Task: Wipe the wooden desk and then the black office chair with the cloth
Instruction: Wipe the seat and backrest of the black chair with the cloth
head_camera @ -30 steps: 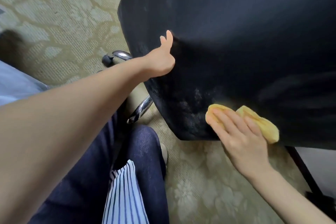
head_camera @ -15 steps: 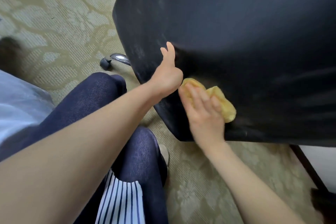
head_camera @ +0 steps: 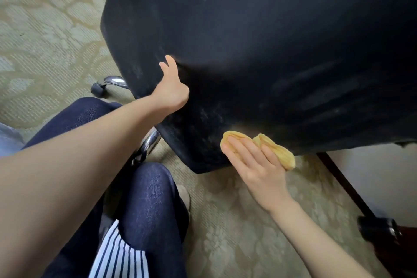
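We are sliding the yellow cloth [head_camera: 278, 153], under our flat right hand [head_camera: 255, 165], back away from our left hand [head_camera: 171, 90], whose grip we cannot tell, continuing along the black office chair [head_camera: 270, 40].

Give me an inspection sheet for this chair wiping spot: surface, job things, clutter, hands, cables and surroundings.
Surface: black office chair, pale dusty smears near its lower left corner; desk not in view.
Job's things: yellow cloth, bunched against the chair's lower edge.
Clutter: nothing seen.
Grips: left hand on the chair's side, fingers partly hidden; right hand flat, pressing the cloth.
Cables: nothing seen.
Surroundings: patterned carpet, chrome chair leg, dark brown leg.
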Demonstrator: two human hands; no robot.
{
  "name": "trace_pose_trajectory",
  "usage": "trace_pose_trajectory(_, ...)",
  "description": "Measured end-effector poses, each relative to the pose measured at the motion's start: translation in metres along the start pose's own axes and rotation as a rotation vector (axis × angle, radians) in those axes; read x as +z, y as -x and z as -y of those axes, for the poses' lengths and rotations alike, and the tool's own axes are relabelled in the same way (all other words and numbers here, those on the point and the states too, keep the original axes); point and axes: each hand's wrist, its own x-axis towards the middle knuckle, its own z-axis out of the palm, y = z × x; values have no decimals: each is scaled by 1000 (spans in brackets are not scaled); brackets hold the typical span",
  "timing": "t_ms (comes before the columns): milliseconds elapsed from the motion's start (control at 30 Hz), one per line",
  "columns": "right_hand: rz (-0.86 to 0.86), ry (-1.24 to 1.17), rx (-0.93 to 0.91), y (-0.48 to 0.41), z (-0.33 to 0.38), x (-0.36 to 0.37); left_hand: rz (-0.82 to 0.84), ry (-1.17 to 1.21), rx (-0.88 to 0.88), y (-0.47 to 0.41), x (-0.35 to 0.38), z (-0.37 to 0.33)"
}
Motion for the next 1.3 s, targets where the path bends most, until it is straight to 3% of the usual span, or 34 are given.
trace_pose_trajectory(133,-231,160,141,-26,-34,-51,-24,52,-77,1,-7,1)
trace_pose_trajectory(267,-502,295,307,-61,-69,-93,-63,125,-43,14,-8,0)
trace_pose_trajectory(367,-697,323,382,-84,-83,-104,4,212,50,18,-8,-2)
trace_pose_trajectory(433,-721,349,402,-92,-77,-95,71,237,93,19,-6,-4)
trace_pose_trajectory(633,-450,260,271,-80,-30,-32,169,163,128,26,-5,-6)
trace_pose_trajectory(900,197,51,-90,-47,47,58,107,-23,3,31,10,-19)
trace_pose_trajectory(1000,351,-61,-141,-35,60,71,97,-34,5,28,11,-17)
trace_pose_trajectory(1133,343,-77,-169,-9,52,66,109,15,4,32,8,-20)
trace_pose_trajectory(1300,46,-72,27,15,12,17,136,117,18,39,1,-17)
